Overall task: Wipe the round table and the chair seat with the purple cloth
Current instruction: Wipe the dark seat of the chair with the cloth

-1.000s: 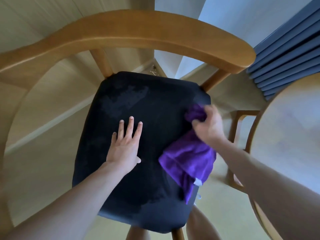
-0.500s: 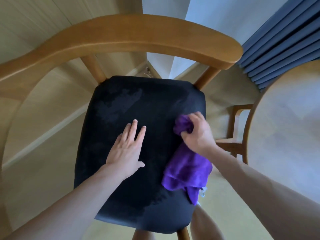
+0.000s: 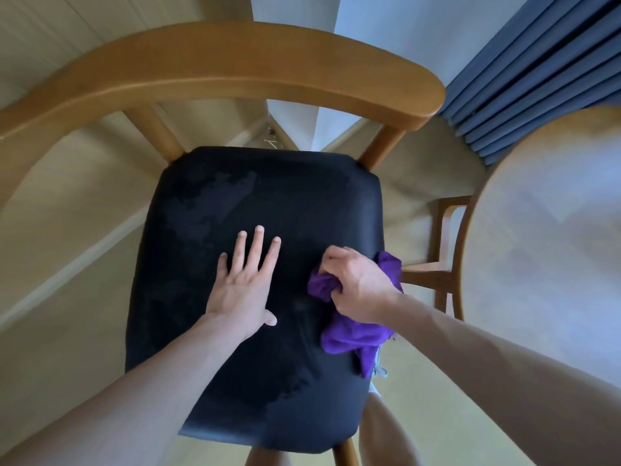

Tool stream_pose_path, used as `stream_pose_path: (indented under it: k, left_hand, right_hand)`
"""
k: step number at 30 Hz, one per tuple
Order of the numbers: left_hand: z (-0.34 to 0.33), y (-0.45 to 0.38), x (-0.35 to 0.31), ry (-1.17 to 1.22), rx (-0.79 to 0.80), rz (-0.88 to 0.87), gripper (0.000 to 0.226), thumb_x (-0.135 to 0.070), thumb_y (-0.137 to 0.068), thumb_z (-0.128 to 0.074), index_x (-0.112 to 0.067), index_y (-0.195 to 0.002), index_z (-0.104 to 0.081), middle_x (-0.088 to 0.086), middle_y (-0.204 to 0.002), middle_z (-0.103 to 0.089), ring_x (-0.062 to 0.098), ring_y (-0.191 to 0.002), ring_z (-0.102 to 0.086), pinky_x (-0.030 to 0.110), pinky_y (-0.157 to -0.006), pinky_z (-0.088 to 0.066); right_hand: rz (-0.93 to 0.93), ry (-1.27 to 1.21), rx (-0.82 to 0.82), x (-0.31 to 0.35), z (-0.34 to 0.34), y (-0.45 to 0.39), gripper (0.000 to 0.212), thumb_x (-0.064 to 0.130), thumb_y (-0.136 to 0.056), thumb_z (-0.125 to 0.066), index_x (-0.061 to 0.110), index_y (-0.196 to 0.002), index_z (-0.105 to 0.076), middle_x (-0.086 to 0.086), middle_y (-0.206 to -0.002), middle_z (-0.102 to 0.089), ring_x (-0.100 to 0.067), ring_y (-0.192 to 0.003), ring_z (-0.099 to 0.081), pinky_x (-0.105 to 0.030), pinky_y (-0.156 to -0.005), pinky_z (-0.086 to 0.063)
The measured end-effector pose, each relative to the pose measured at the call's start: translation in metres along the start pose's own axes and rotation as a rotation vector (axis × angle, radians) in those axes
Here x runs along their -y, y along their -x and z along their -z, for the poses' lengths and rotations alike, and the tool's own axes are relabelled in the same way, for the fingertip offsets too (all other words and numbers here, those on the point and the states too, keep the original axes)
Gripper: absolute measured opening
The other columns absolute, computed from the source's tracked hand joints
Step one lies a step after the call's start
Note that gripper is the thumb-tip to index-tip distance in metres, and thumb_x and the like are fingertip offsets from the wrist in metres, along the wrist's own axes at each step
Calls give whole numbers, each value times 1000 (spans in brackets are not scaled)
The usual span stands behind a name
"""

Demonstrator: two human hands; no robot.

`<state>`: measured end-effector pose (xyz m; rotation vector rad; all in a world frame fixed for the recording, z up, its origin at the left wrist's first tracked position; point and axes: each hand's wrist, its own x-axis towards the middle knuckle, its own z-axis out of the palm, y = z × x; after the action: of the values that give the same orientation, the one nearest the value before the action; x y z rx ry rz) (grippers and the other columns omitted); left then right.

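The black chair seat (image 3: 235,190) fills the middle of the head view, with dull smeared patches on its far left part. My left hand (image 3: 245,284) lies flat on the seat, fingers straight and spread. My right hand (image 3: 356,284) grips the bunched purple cloth (image 3: 349,338) on the seat's right side, close to the edge. Part of the cloth hangs over that edge. The round table (image 3: 544,230), pale wood with a light rim, stands at the right.
The chair's curved wooden backrest (image 3: 235,65) arches over the far side of the seat. A second wooden chair (image 3: 440,270) stands between seat and table. Blue curtains (image 3: 537,75) hang at the upper right. My bare legs show below the seat's near edge.
My right hand has dragged the purple cloth from the seat's right edge inward and nearer to me. My left hand stays flat on the seat in about the same place.
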<state>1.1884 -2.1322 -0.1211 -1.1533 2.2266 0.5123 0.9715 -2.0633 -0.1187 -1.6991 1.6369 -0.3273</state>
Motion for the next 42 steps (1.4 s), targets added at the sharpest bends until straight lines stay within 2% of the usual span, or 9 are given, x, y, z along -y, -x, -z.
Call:
stream_pose_path:
  k: [4,6,10,17,22,26,34,39,42]
  left_hand:
    - [-2,-1,-3,-20,-2,-8,151,-56,-70,-87,-21,-154,34,12,-159,44,39,-153,26,58,-126,-12]
    - [-2,0,-2,-31,2,-14,150,-56,-70,-87,-20,-155,32,13,-159,42,41,-154,24,59,-125,-13]
    - [0,0,-4,-34,16,-14,150,-54,-70,-89,-19,-156,29,13,-160,40,41,-154,23,59,-124,-13]
    - [9,2,-10,-76,58,6,145,-51,-75,-86,-15,-156,29,18,-160,40,43,-154,21,59,-124,-17]
    - [8,0,-19,-112,71,15,144,-46,-75,-87,-9,-156,26,24,-160,35,50,-153,17,61,-121,-24]
    - [6,1,-11,-112,58,-5,145,-51,-74,-87,-11,-157,25,22,-161,33,47,-154,15,59,-122,-24]
    - [14,5,-16,-126,90,-13,138,-47,-81,-83,-9,-157,25,24,-161,33,48,-154,15,58,-121,-28]
    - [0,25,-13,-37,84,-73,116,-24,-87,-74,-20,-160,16,13,-161,37,39,-155,20,57,-120,-28]
    - [-15,42,-7,-22,100,-89,124,-27,-83,-79,-27,-160,18,8,-161,39,37,-154,23,61,-121,-24]
  right_hand:
    - [-302,-234,-575,-22,39,-33,19,3,-70,-57,20,-81,-58,0,-93,-50,-3,-77,-51,-11,-68,-39]
    - [-449,-256,-649,-33,53,-58,23,3,-78,-57,22,-90,-53,0,-103,-46,-4,-82,-51,-11,-74,-41]
    - [-458,24,-476,-27,27,-65,27,2,-75,-56,9,-101,-53,-15,-112,-46,-39,-96,-51,-39,-77,-45]
    - [-214,70,29,10,-1,20,16,8,-70,-50,12,-85,-53,-1,-96,-48,-34,-91,-56,-39,-60,-47]
    - [-333,-133,-486,-19,57,-26,24,1,-73,-57,12,-95,-56,-4,-102,-50,-19,-91,-50,-22,-71,-41]
    - [-531,-18,-277,-34,60,-74,53,8,-77,-59,16,-128,-47,-9,-127,-41,-36,-117,-46,-42,-89,-48]
    - [-325,147,69,3,-10,34,29,10,-72,-56,17,-100,-50,-1,-103,-39,-36,-97,-54,-36,-63,-39]
    - [-399,-44,-251,-4,27,16,27,3,-73,-61,12,-97,-56,-2,-101,-45,-31,-83,-56,-41,-65,-50]
    - [-382,-81,-295,1,36,-30,43,5,-73,-62,11,-114,-54,-5,-116,-44,-31,-102,-54,-37,-77,-50]
